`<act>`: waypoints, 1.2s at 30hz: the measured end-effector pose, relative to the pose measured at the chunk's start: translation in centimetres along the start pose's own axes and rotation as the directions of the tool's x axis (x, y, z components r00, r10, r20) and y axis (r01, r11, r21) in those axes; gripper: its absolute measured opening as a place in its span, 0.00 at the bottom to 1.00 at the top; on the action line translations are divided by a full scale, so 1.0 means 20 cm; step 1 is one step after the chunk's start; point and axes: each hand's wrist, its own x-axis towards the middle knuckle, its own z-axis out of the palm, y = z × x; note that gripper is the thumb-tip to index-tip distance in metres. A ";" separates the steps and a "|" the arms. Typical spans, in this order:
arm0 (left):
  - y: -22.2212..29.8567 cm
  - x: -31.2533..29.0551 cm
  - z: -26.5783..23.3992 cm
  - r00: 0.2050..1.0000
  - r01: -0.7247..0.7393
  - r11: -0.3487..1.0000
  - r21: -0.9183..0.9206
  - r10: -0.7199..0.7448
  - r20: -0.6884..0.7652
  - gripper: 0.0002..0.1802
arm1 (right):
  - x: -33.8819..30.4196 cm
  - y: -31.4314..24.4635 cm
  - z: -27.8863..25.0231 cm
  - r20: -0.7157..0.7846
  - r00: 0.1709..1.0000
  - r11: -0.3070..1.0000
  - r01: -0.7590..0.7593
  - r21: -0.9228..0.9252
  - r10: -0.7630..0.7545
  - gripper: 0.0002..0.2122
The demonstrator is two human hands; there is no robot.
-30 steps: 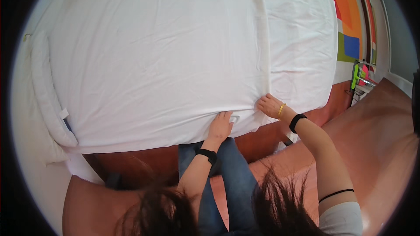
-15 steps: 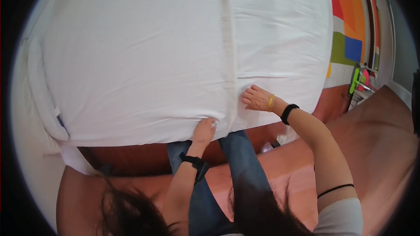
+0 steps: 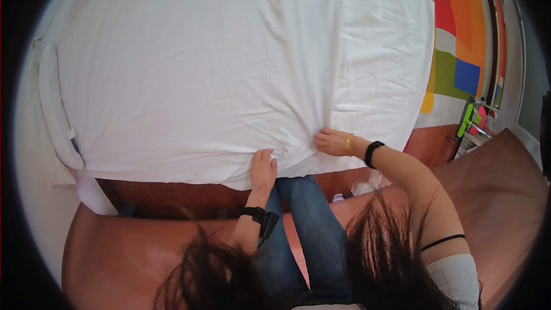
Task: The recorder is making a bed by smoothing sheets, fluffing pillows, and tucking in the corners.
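A white bed sheet (image 3: 189,80) covers the mattress in front of me, its near edge hanging along the bed's side. My right hand (image 3: 334,142) is closed on the sheet near that edge, at the bottom of a long raised fold (image 3: 334,69). Creases fan out from its fingertips. To the left, my left hand (image 3: 263,171) lies on the sheet's near edge with its fingers extended forward over the cloth. The thumb sits at the right side of that hand, and its fingertips are only partly distinct.
A colourful patterned cloth (image 3: 459,34) lies beyond the bed's right side. A green-headed cleaning tool (image 3: 465,117) stands near the right wall. White bedding (image 3: 57,109) lines the left end. Below the sheet shows a reddish-brown bed base (image 3: 172,198); the floor (image 3: 132,247) is reddish.
The right hand has moved slightly down and closed on the sheet. The fold has shifted right and new creases have formed. The left hand has moved slightly up and left, its fingers straighter.
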 end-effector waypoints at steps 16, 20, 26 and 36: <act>0.17 -0.04 0.17 0.956 -0.202 0.974 0.106 0.172 0.236 0.22 | -0.09 -0.12 -0.04 -0.028 0.991 0.991 -0.131 -0.016 0.130 0.05; 0.09 -0.06 0.16 0.957 -0.212 0.974 0.084 0.189 0.218 0.23 | -0.13 -0.29 -0.09 -0.115 0.888 0.879 -0.409 0.247 0.445 0.07; 0.14 -0.04 0.11 0.947 -0.193 0.956 0.222 0.122 0.299 0.21 | -0.39 -0.43 -0.11 0.138 0.697 0.674 -0.716 0.180 0.704 0.05; 0.56 0.10 0.14 0.977 -0.075 0.967 0.243 0.023 0.211 0.15 | -1.04 -0.20 0.03 0.300 0.123 -0.007 -0.918 0.397 0.946 0.09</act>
